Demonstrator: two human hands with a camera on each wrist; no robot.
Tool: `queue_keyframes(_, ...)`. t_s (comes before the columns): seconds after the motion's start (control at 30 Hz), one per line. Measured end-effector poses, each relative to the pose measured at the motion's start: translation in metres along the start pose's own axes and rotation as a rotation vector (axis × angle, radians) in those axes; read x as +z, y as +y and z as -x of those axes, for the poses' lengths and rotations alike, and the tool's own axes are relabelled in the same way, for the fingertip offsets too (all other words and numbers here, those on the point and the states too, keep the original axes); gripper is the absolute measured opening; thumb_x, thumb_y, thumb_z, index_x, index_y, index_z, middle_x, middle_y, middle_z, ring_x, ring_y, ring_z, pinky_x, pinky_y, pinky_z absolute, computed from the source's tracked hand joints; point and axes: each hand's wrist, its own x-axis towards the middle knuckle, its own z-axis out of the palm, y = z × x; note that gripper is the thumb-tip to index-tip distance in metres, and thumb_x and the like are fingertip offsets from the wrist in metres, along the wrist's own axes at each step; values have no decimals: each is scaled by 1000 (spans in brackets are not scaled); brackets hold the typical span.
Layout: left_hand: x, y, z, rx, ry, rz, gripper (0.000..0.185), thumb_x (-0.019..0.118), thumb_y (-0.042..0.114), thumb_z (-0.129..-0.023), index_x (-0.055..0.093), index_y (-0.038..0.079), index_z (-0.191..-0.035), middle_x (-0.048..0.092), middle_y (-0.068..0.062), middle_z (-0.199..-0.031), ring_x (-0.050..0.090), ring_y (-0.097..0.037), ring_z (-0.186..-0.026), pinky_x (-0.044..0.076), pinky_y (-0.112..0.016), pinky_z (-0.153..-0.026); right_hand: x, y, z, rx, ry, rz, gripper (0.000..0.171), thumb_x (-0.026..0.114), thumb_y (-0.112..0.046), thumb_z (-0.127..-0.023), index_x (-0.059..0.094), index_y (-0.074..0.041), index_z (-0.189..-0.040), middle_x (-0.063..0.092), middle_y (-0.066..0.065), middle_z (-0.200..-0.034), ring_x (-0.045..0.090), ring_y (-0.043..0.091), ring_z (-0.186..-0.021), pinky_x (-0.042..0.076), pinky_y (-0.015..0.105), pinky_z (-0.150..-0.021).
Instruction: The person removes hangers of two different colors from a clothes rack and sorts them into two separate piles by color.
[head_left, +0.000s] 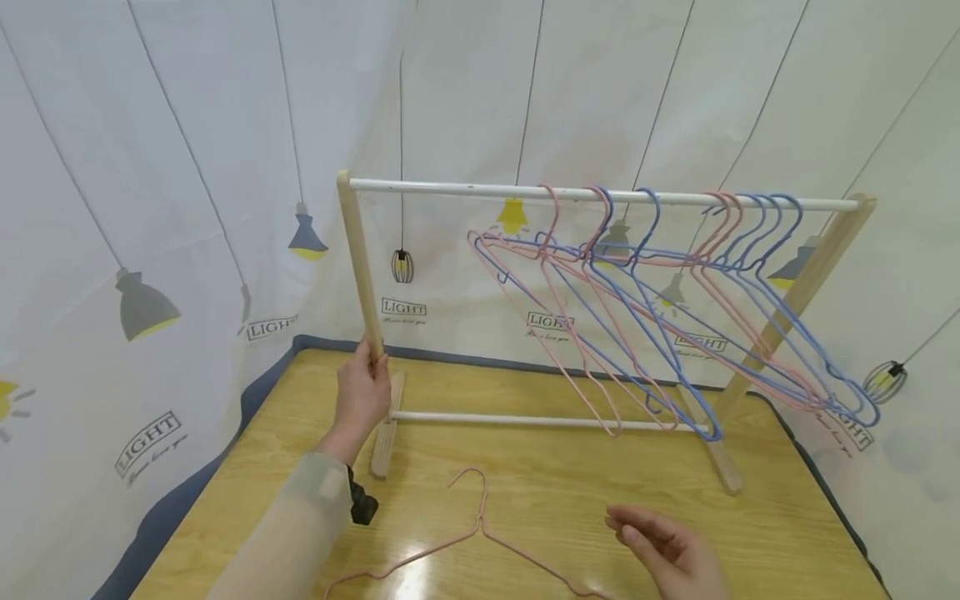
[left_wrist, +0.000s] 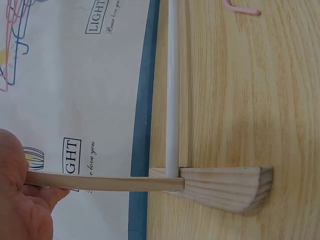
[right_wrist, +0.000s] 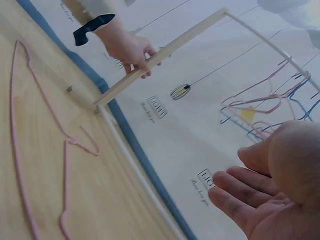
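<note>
- My left hand is wrapped round the left post of the rack, low on the post and just above its wooden foot. Fingers and thumb are curled about the wood.
- From the left wrist I see the post run from my palm down into the foot, where the lower white rod also joins.
- My right hand hovers over the desk, palm up, fingers relaxed and loosely spread. It holds nothing and touches nothing.
- The right wrist view shows the same: open palm, fingers straight enough, in the air.
- One pink hanger lies flat on the desk in front of the rack, its hook pointing toward the lower rod. It sits between my two hands, nearer the right, which is just beside its right arm but apart from it.
- In the right wrist view that hanger lies flat on the wood, clear of the rack.
- The rack stands on the desk, leaning a little to the right as I see it.
- A row of pink and blue hangers hangs on the top rod, bunched on its right half and swung out at a slant.
- Behind the desk hangs a white curtain printed with lamps and the word LIGHT.
</note>
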Motion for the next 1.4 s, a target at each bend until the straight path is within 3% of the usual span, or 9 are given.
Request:
queue_keyframes(0.07, -1, -2, 2, -1, 2, 2, 21, 56, 3, -109, 60, -3, -128, 71, -30, -112, 71, -40, -94, 58, -55, -76, 1, -11, -3, 16, 86, 16, 32, 68, -4, -103, 66, 9, -133, 76, 9, -122, 72, 11, -107, 58, 26, -86)
queue_keyframes(0.17, -1, -5, 5, -2, 3, -3, 23, 56, 3, -109, 60, -3, -130, 72, -29, -111, 72, -40, -94, 58, -55, -76, 0, -26, -10, -13, 139, 35, 39, 70, -7, -103, 63, 6, -139, 73, 7, -130, 70, 8, -113, 57, 25, -88)
queue_keyframes(0.27, -2, -6, 5, 3, 11, -17, 27, 57, 3, -109, 59, -1, -135, 72, -28, -110, 72, -40, -93, 58, -54, -75, -1, -40, -20, -106, 163, 61, 41, 70, -6, -103, 61, 5, -142, 71, 3, -133, 67, 7, -118, 56, 25, -91)
queue_keyframes(0.43, -4, -5, 1, 20, 9, -11, 27, 56, 6, -110, 58, -1, -136, 72, -28, -108, 70, -39, -87, 56, -53, -71, 2, -63, -40, -284, 188, 71, 43, 70, 6, -99, 61, 7, -141, 68, 8, -137, 66, 13, -124, 53, 27, -96)
queue_keyframes(0.6, -5, -2, -1, 16, -2, -16, 23, 55, 8, -111, 59, -2, -130, 72, -28, -105, 69, -38, -84, 56, -53, -71, 10, -77, -58, -358, 207, 32, 44, 71, 11, -96, 60, 11, -139, 68, 13, -136, 66, 16, -124, 52, 29, -98)
queue_keyframes(0.87, -3, -1, -2, 19, 4, -6, 23, 55, 8, -111, 59, -1, -132, 71, -28, -106, 69, -37, -83, 56, -51, -69, 19, -82, -81, -369, 204, 5, 42, 71, 8, -97, 62, 10, -138, 66, 21, -137, 66, 15, -124, 52, 28, -97)
queue_keyframes(1.13, -1, -2, -1, 38, 8, -8, 18, 57, 3, -108, 60, -2, -125, 71, -29, -102, 69, -38, -81, 56, -52, -69, 27, -79, -94, -411, 182, -85, 32, 57, 7, -106, 61, 14, -136, 72, 8, -131, 68, 21, -122, 53, 33, -97)
queue_keyframes(1.4, 1, -4, 0, 39, 8, -5, 22, 57, 3, -108, 59, -3, -129, 72, -27, -102, 69, -36, -81, 56, -50, -69, 29, -77, -99, -442, 206, -81, 34, 42, 10, -110, 60, 14, -138, 68, 24, -131, 71, 22, -118, 54, 37, -96)
